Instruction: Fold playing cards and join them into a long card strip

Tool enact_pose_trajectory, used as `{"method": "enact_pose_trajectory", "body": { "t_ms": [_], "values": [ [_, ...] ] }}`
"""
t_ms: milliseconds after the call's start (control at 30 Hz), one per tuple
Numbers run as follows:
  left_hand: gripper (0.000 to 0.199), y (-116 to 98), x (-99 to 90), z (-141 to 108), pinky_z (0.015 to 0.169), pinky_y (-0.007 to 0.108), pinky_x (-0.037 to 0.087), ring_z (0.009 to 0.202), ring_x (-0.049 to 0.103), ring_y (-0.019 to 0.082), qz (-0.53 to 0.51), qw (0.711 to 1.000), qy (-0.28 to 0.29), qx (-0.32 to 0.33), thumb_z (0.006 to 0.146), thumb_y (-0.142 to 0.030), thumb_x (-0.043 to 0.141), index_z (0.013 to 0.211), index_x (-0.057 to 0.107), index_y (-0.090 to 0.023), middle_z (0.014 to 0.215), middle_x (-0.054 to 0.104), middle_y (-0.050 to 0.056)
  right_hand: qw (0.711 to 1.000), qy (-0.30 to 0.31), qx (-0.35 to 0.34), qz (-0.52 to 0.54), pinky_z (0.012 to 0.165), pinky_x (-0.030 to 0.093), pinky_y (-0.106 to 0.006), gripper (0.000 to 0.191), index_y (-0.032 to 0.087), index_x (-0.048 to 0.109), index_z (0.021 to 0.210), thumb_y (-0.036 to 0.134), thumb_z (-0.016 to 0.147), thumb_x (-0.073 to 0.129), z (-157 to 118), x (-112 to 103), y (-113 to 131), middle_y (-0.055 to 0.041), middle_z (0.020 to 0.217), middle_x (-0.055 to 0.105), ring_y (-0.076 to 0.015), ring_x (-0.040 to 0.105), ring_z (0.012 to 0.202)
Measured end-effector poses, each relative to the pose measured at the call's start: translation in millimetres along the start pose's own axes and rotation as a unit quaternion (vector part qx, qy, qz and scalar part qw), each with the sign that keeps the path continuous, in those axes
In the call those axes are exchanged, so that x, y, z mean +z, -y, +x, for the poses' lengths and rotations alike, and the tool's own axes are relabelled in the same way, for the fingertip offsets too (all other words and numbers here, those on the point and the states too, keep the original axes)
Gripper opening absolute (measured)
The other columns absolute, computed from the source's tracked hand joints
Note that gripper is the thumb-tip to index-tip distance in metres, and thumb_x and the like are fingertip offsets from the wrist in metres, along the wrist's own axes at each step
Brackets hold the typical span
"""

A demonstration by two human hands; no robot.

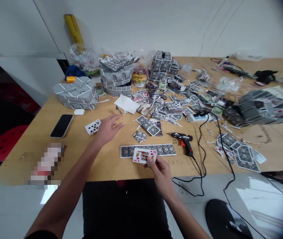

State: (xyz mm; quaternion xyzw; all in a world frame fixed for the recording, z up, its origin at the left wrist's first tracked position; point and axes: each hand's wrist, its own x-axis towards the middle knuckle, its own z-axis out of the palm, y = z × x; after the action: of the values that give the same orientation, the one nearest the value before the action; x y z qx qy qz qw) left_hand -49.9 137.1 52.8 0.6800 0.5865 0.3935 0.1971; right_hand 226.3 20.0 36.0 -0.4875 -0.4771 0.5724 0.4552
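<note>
Nearest the camera, the right hand (160, 169) pinches a face-up court card of diamonds (143, 155) between thumb and fingertips, holding it at its right edge so that the card extends to the left of the hand. This held card overlaps the near edge of the strip of face-down cards (148, 150), a row of grey-backed cards laid end to end on the wooden table (101, 166); the strip serves as the reference landmark below. Left of and beyond the strip, the left hand (108, 128) hovers over the table with fingers spread and relaxed, holding nothing. Just left of that hand lies a single face-up spade card (93, 126), apart from the fingers. Farther left of the strip rests a black phone (62, 125), with a small white earbud case (79, 112) beyond it. Immediately right of the strip lies a black and orange glue gun (184, 140), its cable running off the near table edge. Just beyond the strip sits a small cluster of loose face-down cards (146, 126), and behind that a wide scatter of cut card pieces (176, 106). Far beyond and left of the strip stand two round boxes covered with cards (116, 78). Right of the strip, past the glue gun, more face-down cards (241, 152) lie spread near the table edge.
</note>
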Motion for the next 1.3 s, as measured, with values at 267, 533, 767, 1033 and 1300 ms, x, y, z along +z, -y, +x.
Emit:
{"method": "enact_pose_trajectory", "body": {
  "t_ms": [267,533,767,1033,1300],
  "values": [
    [0.03,42.7,-49.5,-56.6,0.114,0.051,0.051,0.126,0.068,0.031,0.232,0.973,-0.011,0.016,0.101,-0.037,0.056,0.118,0.075,-0.022,0.132,0.076,0.012,0.999,0.024,0.025,-0.001,0.077,0.054,-0.035,0.042,0.02,0.072,0.088,0.062,0.095,0.071,2.8,2.9,-6.1,-0.0048,0.08,0.071,-0.0234,0.065,0.076],
    [0.037,68.2,-70.8,-91.2,0.113,0.055,0.047,0.134,0.063,0.036,0.343,0.939,0.009,-0.026,0.103,-0.041,0.053,0.129,0.069,-0.02,0.142,0.07,0.017,0.997,0.079,0.01,-0.02,0.069,0.049,-0.03,0.044,0.02,0.068,0.08,0.059,0.098,0.067,-7.7,25.6,-7.8,-0.0037,0.075,0.067,-0.0209,0.061,0.073],
    [0.035,72.2,-68.9,-96.9,0.107,0.05,0.051,0.119,0.07,0.033,0.343,0.939,0.018,-0.023,0.106,-0.038,0.047,0.123,0.071,-0.021,0.131,0.076,0.014,0.996,0.089,0.003,-0.03,0.068,0.051,-0.03,0.042,0.02,0.066,0.079,0.057,0.099,0.066,-8.7,24.9,-5.7,-0.0037,0.076,0.066,-0.0206,0.061,0.074],
    [0.032,74.3,-69.1,-94.5,0.106,0.053,0.049,0.116,0.068,0.035,0.35,0.937,0.013,-0.001,0.104,-0.039,0.05,0.121,0.072,-0.023,0.123,0.077,0.014,0.996,0.083,-0.003,-0.037,0.066,0.05,-0.029,0.042,0.021,0.065,0.078,0.058,0.098,0.066,-9.2,22.5,-2.1,-0.0033,0.076,0.065,-0.0201,0.059,0.073],
    [0.031,67.4,-71.3,-90.0,0.102,0.051,0.052,0.11,0.07,0.033,0.364,0.93,-0.043,0.014,0.107,-0.033,0.047,0.114,0.074,-0.022,0.115,0.078,0.014,0.994,0.104,0.01,-0.028,0.071,0.056,-0.031,0.038,0.021,0.07,0.088,0.057,0.099,0.066,-11.3,25.8,-6.1,-0.0049,0.084,0.071,-0.0221,0.066,0.079]
  ]
}}
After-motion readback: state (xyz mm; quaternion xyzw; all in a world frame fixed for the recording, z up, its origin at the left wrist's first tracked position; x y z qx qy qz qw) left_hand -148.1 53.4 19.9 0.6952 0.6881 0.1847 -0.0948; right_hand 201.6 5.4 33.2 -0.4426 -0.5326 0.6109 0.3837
